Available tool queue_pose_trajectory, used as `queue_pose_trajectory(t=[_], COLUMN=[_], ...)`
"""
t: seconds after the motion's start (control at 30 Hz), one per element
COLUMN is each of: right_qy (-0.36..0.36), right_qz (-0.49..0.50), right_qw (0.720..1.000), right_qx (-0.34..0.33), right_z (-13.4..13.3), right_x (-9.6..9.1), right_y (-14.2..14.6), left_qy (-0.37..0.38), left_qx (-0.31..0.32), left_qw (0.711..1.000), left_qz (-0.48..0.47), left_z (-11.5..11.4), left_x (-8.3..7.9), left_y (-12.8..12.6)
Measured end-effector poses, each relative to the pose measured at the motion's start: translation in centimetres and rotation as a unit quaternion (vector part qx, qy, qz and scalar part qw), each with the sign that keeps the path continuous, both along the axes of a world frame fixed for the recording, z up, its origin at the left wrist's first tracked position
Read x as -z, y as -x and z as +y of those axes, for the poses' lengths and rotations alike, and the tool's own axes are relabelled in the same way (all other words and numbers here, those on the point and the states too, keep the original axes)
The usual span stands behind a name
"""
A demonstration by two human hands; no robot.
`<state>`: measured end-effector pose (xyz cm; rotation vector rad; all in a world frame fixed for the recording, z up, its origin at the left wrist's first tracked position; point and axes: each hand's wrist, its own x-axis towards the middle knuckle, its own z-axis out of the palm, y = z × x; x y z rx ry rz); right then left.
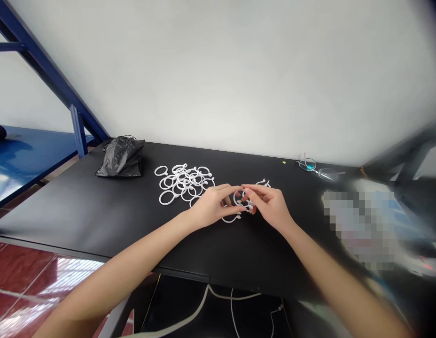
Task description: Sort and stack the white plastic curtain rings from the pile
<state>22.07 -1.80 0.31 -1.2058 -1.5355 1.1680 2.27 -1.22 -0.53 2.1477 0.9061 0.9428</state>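
Note:
My left hand (213,205) and my right hand (270,205) meet over the middle of a black table (98,211). Both pinch the same small white plastic ring (240,198) between thumb and fingertips. More white rings (232,218) lie on the table under and just behind my hands. To the left of my left hand sits a loose pile of several white rings (182,183), untouched.
A crumpled black plastic bag (121,157) lies at the table's back left. A pair of glasses (318,169) rests at the back right near the white wall. A blurred patch covers something at the right. White cables (232,305) hang below the front edge. Blue shelving stands at far left.

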Motion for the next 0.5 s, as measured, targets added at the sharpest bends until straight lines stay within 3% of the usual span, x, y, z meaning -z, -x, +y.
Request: queue_pose_trajectory(t=[0.2, 0.5], right_qy=[-0.055, -0.177], right_qz=[-0.019, -0.049], right_qw=[0.998, 0.983], right_qx=[0.008, 0.014], right_z=[0.02, 0.04], right_x=[0.01, 0.29], right_y=[-0.1, -0.08], left_qy=[0.027, 0.016], left_qx=[-0.108, -0.055], left_qw=[0.994, 0.998], left_qz=[0.005, 0.016], left_z=[0.26, 0.64], left_x=[-0.28, -0.39], left_y=[0.24, 0.7])
